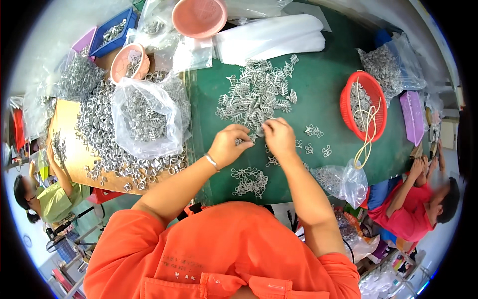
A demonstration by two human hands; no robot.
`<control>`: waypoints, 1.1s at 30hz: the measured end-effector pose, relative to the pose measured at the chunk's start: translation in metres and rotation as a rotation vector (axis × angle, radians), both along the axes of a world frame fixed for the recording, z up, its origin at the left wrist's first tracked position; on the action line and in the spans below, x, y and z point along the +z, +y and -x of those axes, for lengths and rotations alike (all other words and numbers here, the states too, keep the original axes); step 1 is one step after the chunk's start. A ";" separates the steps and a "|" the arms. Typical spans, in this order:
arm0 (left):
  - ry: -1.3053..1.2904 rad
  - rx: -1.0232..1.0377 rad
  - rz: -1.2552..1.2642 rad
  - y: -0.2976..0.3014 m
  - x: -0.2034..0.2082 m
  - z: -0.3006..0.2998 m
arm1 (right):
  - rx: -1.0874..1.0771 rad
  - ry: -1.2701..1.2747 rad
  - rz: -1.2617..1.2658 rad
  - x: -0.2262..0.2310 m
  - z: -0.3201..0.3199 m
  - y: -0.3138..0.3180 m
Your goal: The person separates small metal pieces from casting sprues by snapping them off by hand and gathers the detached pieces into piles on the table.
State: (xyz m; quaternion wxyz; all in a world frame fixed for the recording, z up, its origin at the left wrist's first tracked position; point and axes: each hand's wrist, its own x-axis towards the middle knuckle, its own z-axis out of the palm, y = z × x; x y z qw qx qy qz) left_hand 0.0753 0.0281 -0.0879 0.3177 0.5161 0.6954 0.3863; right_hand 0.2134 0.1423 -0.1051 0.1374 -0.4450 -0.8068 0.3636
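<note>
Both hands work close together over the green table (204, 134), at the near edge of a heap of small silver metal pieces (254, 92), many of them branched or leaf-shaped. My left hand (228, 145), with a ring on its wrist, is closed, thumb and fingers pinching a small silver metal piece. Just right of it, my right hand (280, 137) is closed too, its fingertips down at the heap; what they hold is hidden. A smaller cluster of curly metal pieces (249, 182) lies nearer to me. Several loose pieces (313, 130) lie right of my right hand.
At left, a clear bag (122, 124) of metal parts sits among many loose metal rings (97, 112). Bowls (199, 20) and white plastic sheeting (274, 37) lie at the back. A red basket (382, 119) with cord stands right. Other people sit at both sides.
</note>
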 end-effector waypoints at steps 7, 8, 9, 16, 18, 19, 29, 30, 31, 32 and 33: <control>-1.234 0.256 0.246 -0.019 0.010 0.035 | -0.168 0.549 1.116 0.006 -0.068 0.028; -1.295 0.251 0.231 -0.016 0.014 0.037 | -0.172 0.774 1.290 0.006 -0.071 0.028; -1.296 0.251 0.232 -0.014 0.014 0.037 | -0.173 0.774 1.290 0.014 -0.069 0.028; -1.079 0.354 0.329 0.021 0.005 0.035 | 0.074 -0.003 0.265 0.023 -0.022 0.011; -0.498 0.261 0.239 0.035 -0.002 0.028 | 0.164 -0.258 -0.071 0.017 -0.014 -0.004; 0.077 0.162 0.140 0.042 -0.002 0.023 | 0.186 -0.287 -0.074 0.013 -0.015 -0.006; 0.171 0.220 -0.040 0.046 -0.007 0.015 | -0.306 0.921 1.323 0.038 -0.070 0.039; 0.131 0.229 -0.091 0.044 -0.006 0.014 | -0.213 0.553 1.064 0.035 -0.056 0.042; 0.134 0.219 -0.090 0.044 -0.001 0.013 | -0.124 0.197 0.791 0.033 -0.044 0.042; -0.149 0.274 0.108 0.043 0.005 0.010 | -0.002 0.045 0.413 0.027 -0.034 0.036; -0.431 0.334 0.306 0.041 0.012 0.010 | 0.125 -0.105 0.032 0.020 -0.023 0.030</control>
